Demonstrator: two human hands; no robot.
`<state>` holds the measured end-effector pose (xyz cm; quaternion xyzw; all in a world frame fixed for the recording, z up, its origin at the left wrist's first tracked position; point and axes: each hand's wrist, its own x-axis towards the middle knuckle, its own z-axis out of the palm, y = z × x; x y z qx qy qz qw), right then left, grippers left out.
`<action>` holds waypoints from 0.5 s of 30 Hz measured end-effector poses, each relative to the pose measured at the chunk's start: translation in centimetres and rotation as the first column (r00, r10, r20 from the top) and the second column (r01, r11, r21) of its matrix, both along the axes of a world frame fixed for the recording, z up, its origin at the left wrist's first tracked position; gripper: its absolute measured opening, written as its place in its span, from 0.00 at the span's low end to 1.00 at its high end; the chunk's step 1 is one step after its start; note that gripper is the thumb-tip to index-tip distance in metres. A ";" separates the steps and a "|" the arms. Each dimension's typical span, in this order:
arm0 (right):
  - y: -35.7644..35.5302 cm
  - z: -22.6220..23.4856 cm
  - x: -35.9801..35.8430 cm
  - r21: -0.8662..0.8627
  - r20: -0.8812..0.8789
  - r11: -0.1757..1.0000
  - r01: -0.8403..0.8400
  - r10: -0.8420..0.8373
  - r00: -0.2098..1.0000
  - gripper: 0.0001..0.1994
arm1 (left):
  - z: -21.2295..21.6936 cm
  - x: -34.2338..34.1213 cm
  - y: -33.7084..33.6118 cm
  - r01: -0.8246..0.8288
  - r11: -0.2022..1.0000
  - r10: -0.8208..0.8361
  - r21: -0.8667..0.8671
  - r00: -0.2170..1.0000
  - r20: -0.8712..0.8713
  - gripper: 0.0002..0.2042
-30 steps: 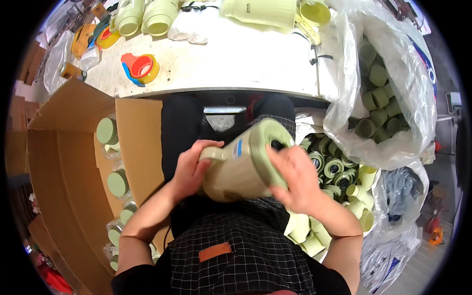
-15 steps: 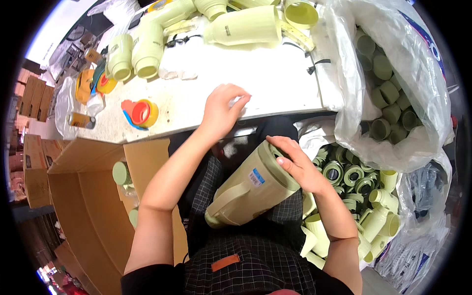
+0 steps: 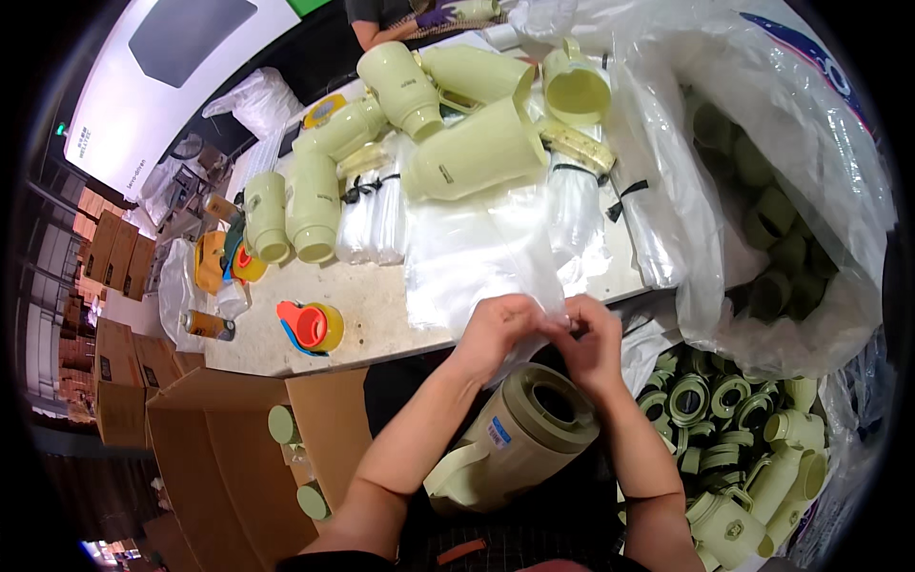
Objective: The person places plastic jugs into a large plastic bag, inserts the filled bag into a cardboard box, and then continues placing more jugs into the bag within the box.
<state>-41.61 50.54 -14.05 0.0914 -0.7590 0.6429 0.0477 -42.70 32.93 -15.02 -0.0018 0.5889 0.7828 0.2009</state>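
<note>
Over the table's front edge, my left hand [image 3: 500, 332] and my right hand [image 3: 588, 345] are close together, fingers closed on the edge of a clear plastic bag [image 3: 477, 272]. The rest of the bag stretches flat and thin over the table. Below my hands, a pale green jug [image 3: 519, 443] with a handle and a blue-and-white sticker rests tilted on my lap, its round dark opening facing up and away from me. Neither hand holds the jug.
Pale green bottles and jug bodies [image 3: 313, 210] lie across the table [image 3: 253, 334] with bundled bags [image 3: 372, 219]. A tape roll [image 3: 319, 327] sits front left. An open carton [image 3: 205, 458] stands left; a lined bag of cups [image 3: 762, 219] and heaped lids [image 3: 701, 410] right. A gloved co-worker's hand [image 3: 437, 16] shows far off.
My right hand has let go of the jug and joined my left at the plastic bag. The jug sits more upright on my lap. The view has tilted up, showing a co-worker.
</note>
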 end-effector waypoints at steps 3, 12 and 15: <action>0.8 -1.7 1.5 -0.241 0.021 0.965 0.100 -0.098 0.995 0.02 | 1.2 2.0 -0.3 -0.098 0.962 0.093 0.256 0.995 0.030 0.02; 3.2 -3.1 2.6 -0.033 0.025 0.986 0.164 -0.163 0.986 0.06 | 1.1 4.7 -1.9 -0.281 0.816 0.293 0.505 0.954 0.058 0.06; 9.0 -8.8 0.5 -0.783 0.473 0.416 0.463 -0.085 0.877 0.07 | 2.3 6.0 -4.4 0.062 0.893 0.025 0.447 0.982 -0.186 0.10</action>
